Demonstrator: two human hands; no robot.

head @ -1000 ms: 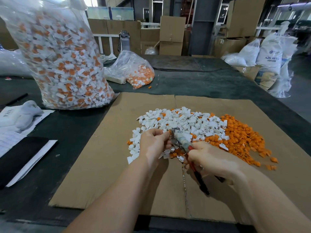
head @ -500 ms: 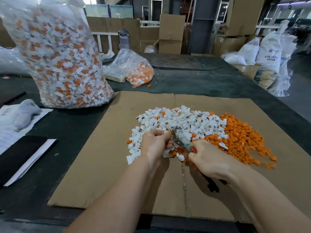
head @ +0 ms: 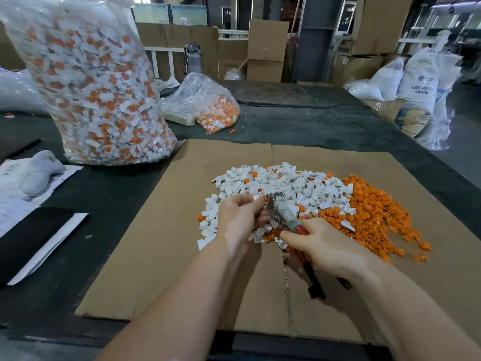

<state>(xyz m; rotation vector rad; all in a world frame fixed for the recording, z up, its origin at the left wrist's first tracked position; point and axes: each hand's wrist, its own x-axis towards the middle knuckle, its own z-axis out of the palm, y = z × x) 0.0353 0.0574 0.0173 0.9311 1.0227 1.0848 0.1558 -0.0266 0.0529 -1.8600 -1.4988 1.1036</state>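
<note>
– On the cardboard sheet [head: 156, 243], right in front of the person, what is each hand doing?

– The right hand [head: 325, 246] is clenched round the handles of a pair of cutters [head: 283, 216]. One red handle shows above the knuckles, and a black handle end sticks out below the palm. The left hand [head: 239, 220] has its fingers curled and pinches a small part [head: 262, 198], white with a bit of orange, up against the cutters' metal head.

– Where is that, exactly?

– Just above the near edge of the white pieces [head: 281, 183], which are heaped in the middle of the cardboard. The orange pieces [head: 374, 214] lie touching that heap on its right side, with a few strays scattered toward the sheet's right edge.

– And around the cardboard?

– It lies on a dark worktop [head: 109, 199]. A big clear bag [head: 91, 87] full of mixed white and orange parts stands at the sheet's far left corner. A smaller bag [head: 208, 105] slumps behind it, with a water bottle [head: 192, 58] farther back. On the left are a white glove [head: 39, 170] on some papers and a black notebook [head: 28, 235].
</note>
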